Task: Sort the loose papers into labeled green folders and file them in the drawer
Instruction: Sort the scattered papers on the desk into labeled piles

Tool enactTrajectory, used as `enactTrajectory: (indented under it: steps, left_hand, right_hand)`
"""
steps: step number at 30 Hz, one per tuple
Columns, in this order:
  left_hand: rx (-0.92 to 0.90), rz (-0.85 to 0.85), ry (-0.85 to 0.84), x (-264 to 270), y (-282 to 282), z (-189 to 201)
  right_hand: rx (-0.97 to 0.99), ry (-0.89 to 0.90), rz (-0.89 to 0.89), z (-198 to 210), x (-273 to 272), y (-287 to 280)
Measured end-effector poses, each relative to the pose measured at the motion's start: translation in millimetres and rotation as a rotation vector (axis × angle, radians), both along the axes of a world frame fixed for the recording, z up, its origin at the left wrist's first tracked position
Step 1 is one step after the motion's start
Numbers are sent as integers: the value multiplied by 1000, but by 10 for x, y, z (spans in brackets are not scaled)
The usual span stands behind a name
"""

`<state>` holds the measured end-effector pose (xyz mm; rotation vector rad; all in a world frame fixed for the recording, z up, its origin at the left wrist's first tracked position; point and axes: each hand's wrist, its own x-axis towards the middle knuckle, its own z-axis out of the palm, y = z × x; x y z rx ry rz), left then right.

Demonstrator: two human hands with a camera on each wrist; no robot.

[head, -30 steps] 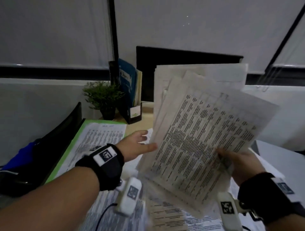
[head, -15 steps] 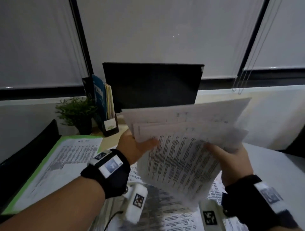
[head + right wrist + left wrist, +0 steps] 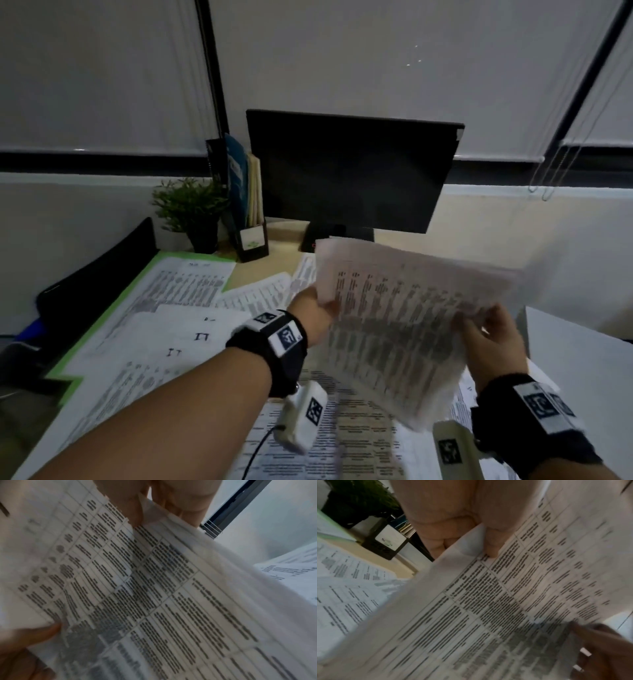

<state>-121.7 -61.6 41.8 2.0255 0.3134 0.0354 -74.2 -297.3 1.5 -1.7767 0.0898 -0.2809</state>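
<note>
Paper bundle (image 3: 404,318) is held up above the desk (image 3: 274,267), btw both hands: left hand (image 3: 313,310) pinches its left edge, right hand (image 3: 493,337) its right edge, probably to square the sheets. Green folder (image 3: 113,308) lies open far left w/ more papers (image 3: 164,346), well apart.

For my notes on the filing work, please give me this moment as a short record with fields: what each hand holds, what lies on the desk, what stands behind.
left hand: left hand pinches the left edge of the held papers
right hand: right hand grips their right edge
held papers: printed tables, lifted above the desk, blurred
green folder: green folder lies open at left, a printed sheet on it
desk: desk carries more loose sheets
behind: dark monitor, small plant, file holder
drawer: not in view
</note>
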Motion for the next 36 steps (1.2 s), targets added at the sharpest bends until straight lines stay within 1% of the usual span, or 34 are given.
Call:
enactTrajectory:
  steps: [2, 4, 8, 11, 13, 15, 17, 21, 23, 25, 27, 30, 31, 32, 33, 34, 36]
  left_hand:
    - [-22, 8, -8, -22, 26, -16]
    - [-41, 6, -10, -66, 146, 38]
    - [26, -30, -99, -273, 608, 220]
    - [141, 37, -155, -442, 1004, 375]
    - [189, 116, -163, -497, 1310, 383]
    - [197, 214, -125, -565, 1610, 346]
    - [218, 296, -46, -656, 1875, 259]
    - [258, 365, 93, -881, 2363, -16]
    - [267, 383, 177, -1011, 2567, -163]
    - [281, 361, 255, -1170, 2779, -288]
    - [361, 301, 368, -1298, 2940, -395]
    - [589, 160, 619, -1422, 3015, -566]
    - [682, 124, 676, -1437, 2994, -651]
    - [751, 102, 689, -1437, 2948, -741]
    - [782, 80, 651, -1412, 2887, -837]
    - [779, 39, 582, -1375, 2799, -921]
    - [761, -112, 490, -1286, 2602, -1080]
  right_hand:
    - [51, -58, -5, 37, -27, 57]
    - [108, -39, 39, 38, -48, 156]
    - [61, -18, 112, 88, -88, 438]
    - [124, 4, 181, 171, -158, 845]
    - [180, 73, 229, 150, -219, 1184]
    - [210, 180, 280, 35, -269, 1544]
    - [193, 288, 346, -123, -312, 1891]
    - [50, 474, 438, -418, -453, 2522]
    - [30, 585, 458, -574, -531, 2732]
    - [18, 692, 500, -710, -645, 2902]
    - [-29, 748, 541, -823, -759, 2999]
    - [-189, 777, 566, -904, -924, 3077]
    - [-251, 779, 569, -925, -967, 3083]
    - [-313, 785, 575, -942, -1004, 3086]
    - [-369, 779, 571, -971, -1032, 3087]
    - [-416, 779, 561, -989, -1059, 3081]
    - [-485, 777, 558, -978, -1109, 3069]
